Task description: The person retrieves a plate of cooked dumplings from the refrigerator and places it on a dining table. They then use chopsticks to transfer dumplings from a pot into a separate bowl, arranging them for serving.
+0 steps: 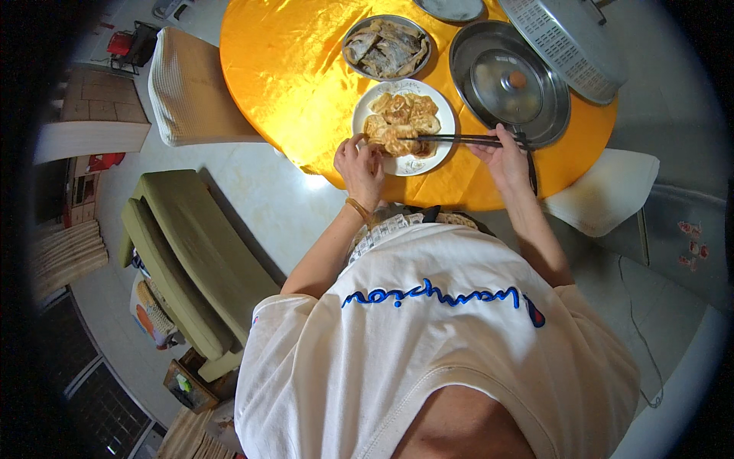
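A white plate (413,167) with a printed pattern holds several browned, pan-fried food pieces (398,123). My right hand (504,158) grips a pair of dark chopsticks (453,138) from the right, and their tips touch the food near the middle of the plate. At the plate's lower left rim is my left hand (362,166), its fingers bent beside the food; whether they pinch a piece or the rim cannot be made out. A round metal dish (427,60) of fish-like pieces (387,49) stands just beyond the plate.
A large metal pan (556,117) with a glass lid (493,86) in it stands on the right of the round table's orange cloth (275,69). A perforated metal cover (573,46) overlaps its far edge. Another metal dish (450,8) lies farther back. Chairs flank the table.
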Tool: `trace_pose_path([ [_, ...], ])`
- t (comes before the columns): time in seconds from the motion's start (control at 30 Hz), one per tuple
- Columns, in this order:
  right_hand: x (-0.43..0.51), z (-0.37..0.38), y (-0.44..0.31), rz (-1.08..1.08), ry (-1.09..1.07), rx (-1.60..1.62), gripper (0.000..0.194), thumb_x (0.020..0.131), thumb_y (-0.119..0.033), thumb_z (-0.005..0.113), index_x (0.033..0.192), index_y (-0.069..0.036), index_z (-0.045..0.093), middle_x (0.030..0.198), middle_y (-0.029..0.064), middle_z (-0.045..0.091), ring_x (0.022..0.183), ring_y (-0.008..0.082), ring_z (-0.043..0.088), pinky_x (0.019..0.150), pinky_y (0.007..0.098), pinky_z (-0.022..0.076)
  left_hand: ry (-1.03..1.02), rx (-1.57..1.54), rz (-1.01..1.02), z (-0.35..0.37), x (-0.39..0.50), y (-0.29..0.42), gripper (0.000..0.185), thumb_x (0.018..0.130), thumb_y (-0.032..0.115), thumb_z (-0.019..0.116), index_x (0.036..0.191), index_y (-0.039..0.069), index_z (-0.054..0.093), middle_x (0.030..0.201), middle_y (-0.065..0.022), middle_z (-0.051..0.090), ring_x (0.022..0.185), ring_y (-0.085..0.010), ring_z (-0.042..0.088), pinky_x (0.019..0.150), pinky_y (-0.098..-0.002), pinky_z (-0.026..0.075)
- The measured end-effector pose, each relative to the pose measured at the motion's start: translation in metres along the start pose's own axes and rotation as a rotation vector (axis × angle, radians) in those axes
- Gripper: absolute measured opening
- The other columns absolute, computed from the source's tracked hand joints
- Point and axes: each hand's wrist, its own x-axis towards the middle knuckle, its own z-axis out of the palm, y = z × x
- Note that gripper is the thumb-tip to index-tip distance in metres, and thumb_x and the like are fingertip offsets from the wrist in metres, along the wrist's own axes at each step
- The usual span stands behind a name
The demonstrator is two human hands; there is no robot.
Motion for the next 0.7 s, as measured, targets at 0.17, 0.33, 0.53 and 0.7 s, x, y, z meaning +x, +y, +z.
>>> trace_pose_path([
  [0.17,-0.002,-0.008,0.006,-0.037,-0.065,-0.115,0.019,0.092,-0.018,0.054,0.088,0.000,0.053,0.078,0.0126,0.059,0.064,0.0258,0.065,0.059,0.0366,0.0591,0.006,-0.014,0.006,0.004,-0.010,0.002,0.024,0.068,0.004,0.065,0.091,0.011,0.063,0.119,-0.0119,0.051,0.114,-0.0357,0.040,0.097,-0.0462,0.029],
  [0.33,0.003,-0.002,0.006,-0.133,-0.064,-0.227,0.020,0.092,-0.016,0.055,0.090,0.004,0.054,0.078,0.0114,0.057,0.065,0.0235,0.065,0.055,0.0354,0.0596,-0.001,0.006,-0.003,0.002,-0.012,0.006,0.025,0.067,0.003,0.065,0.091,0.011,0.063,0.120,-0.0122,0.050,0.114,-0.0361,0.040,0.096,-0.0463,0.030],
  [0.53,0.002,0.003,-0.004,-0.193,-0.221,-0.292,0.022,0.092,-0.017,0.054,0.086,0.005,0.056,0.078,0.0120,0.058,0.066,0.0226,0.064,0.057,0.0348,0.0597,-0.043,0.013,0.036,-0.003,-0.013,0.016,0.030,0.067,0.004,0.066,0.095,0.012,0.061,0.120,-0.0119,0.049,0.115,-0.0360,0.039,0.096,-0.0465,0.030],
  [0.7,0.006,0.008,0.002,-0.157,-0.173,-0.253,0.020,0.092,-0.015,0.053,0.087,0.004,0.056,0.081,0.0134,0.059,0.066,0.0232,0.065,0.057,0.0335,0.0593,-0.043,0.012,0.027,-0.003,-0.009,0.019,0.032,0.067,0.006,0.068,0.098,0.011,0.060,0.120,-0.0117,0.049,0.114,-0.0354,0.040,0.097,-0.0463,0.030],
])
